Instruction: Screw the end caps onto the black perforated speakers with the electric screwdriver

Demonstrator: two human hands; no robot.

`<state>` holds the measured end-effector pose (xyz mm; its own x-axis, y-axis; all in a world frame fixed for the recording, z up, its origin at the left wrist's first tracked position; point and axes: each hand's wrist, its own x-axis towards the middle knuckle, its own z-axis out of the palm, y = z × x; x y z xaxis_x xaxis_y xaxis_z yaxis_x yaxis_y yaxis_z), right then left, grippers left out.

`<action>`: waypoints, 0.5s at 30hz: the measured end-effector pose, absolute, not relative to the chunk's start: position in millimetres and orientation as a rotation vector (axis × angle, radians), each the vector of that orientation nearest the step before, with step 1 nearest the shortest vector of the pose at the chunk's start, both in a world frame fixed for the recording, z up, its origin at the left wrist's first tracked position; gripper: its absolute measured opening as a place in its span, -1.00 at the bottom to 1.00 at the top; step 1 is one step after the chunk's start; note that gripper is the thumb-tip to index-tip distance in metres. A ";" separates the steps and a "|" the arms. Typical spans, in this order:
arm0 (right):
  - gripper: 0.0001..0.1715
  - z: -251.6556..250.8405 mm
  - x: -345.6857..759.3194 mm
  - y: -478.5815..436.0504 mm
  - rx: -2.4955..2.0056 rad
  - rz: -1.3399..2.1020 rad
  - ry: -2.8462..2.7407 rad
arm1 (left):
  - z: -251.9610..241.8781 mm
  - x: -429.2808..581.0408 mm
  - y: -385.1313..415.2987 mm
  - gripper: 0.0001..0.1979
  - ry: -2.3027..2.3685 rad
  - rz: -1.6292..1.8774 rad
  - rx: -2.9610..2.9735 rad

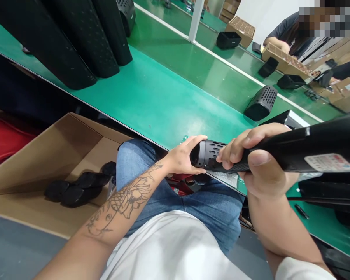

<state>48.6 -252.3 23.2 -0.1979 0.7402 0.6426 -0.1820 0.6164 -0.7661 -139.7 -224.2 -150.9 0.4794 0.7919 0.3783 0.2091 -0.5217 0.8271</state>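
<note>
I hold a long black tube-shaped device (294, 149) across my lap at the edge of the green workbench (163, 97). Its near end is a slotted black cap (207, 153), and a white label (329, 162) sits on its far part. My left hand (182, 157) cups the slotted end, fingers curled over the top. Around the middle of the body, my right hand (256, 163) is wrapped, thumb facing me.
A cardboard box (46, 163) with black parts (78, 186) stands on the floor at my left. Tall black perforated housings (76, 42) lean at the back left. A perforated black piece (261, 103) lies on the bench. Another person (291, 35) works at the far right among boxes.
</note>
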 end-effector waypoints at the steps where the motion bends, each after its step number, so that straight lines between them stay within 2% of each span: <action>1: -0.89 22.8 48.6 -251.5 -0.473 0.912 -1.559 | -150.0 -139.6 -224.2 0.23 0.828 1.016 1.995; 15: -0.85 17.0 57.0 -248.7 -0.555 1.045 -1.639 | -143.1 -138.3 -230.4 0.21 0.917 0.982 2.013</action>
<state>57.0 -248.7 17.0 -0.3276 0.7848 0.5261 -0.1454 0.5083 -0.8488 -138.3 -230.4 -143.1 0.4603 0.8199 0.3404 0.2837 -0.4992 0.8187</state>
